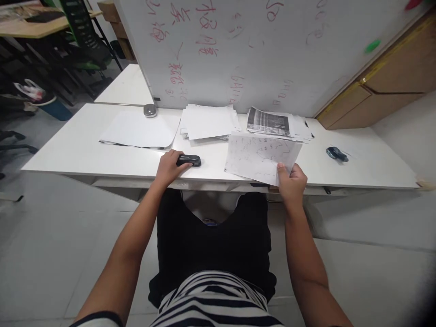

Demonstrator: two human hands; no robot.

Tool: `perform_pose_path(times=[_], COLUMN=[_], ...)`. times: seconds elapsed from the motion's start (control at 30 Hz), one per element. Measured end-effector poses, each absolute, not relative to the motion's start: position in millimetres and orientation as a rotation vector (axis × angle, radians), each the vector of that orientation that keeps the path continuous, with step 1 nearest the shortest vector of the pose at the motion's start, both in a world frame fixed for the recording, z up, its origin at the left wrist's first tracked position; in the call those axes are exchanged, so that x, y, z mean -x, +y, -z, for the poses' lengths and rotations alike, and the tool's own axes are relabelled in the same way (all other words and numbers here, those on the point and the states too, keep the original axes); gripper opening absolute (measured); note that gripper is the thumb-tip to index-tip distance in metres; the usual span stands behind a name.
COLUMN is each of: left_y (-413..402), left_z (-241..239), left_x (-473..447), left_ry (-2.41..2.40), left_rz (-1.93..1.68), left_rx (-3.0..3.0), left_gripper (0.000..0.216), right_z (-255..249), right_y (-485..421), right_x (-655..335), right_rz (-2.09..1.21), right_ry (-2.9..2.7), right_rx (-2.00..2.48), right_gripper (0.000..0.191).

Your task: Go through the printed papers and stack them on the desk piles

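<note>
My left hand (171, 167) is closed around the rear part of a black stapler (190, 160) that rests on the white desk near its front edge. With thumb on top, my right hand (292, 182) grips the lower right corner of a sheet of paper (260, 156) with faint printing or writing on it. The paper is held slightly tilted over the desk; whether it is one sheet or several I cannot tell. Behind it lie a stack of white papers (211, 121) and a stack topped by a page with a dark printed picture (269, 122).
More white paper (139, 131) lies on the left of the desk (68, 145), with a round grey-and-black object (150, 110) behind it. A dark object (337, 154) sits at right. A whiteboard (218, 59) stands along the back, beside cardboard boxes (384, 86).
</note>
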State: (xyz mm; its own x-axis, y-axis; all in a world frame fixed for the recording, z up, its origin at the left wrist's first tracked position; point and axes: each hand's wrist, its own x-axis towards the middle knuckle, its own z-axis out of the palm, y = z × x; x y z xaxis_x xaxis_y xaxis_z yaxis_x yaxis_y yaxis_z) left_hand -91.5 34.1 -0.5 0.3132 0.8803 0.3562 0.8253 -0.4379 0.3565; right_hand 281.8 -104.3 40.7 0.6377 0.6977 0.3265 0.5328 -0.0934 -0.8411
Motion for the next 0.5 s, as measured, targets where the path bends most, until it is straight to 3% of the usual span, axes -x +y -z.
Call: perform_pose_path(times=[0.17,0.5], left_y=[34,34], left_z=[1,2], left_x=[91,92], left_ry=[1.609,1.604], left_rz=[-0.798,-0.804], left_rx=[-2.422,-2.418], left_gripper=[0.038,0.038], right_z=[-36,-23], right_y=[-106,-98], right_x=[-270,-266], right_rz=[-0.084,-0.275], right_ry=[-0.939,-0.897], right_rx=[1.71,1.561], right_gripper=[0.033,0.033])
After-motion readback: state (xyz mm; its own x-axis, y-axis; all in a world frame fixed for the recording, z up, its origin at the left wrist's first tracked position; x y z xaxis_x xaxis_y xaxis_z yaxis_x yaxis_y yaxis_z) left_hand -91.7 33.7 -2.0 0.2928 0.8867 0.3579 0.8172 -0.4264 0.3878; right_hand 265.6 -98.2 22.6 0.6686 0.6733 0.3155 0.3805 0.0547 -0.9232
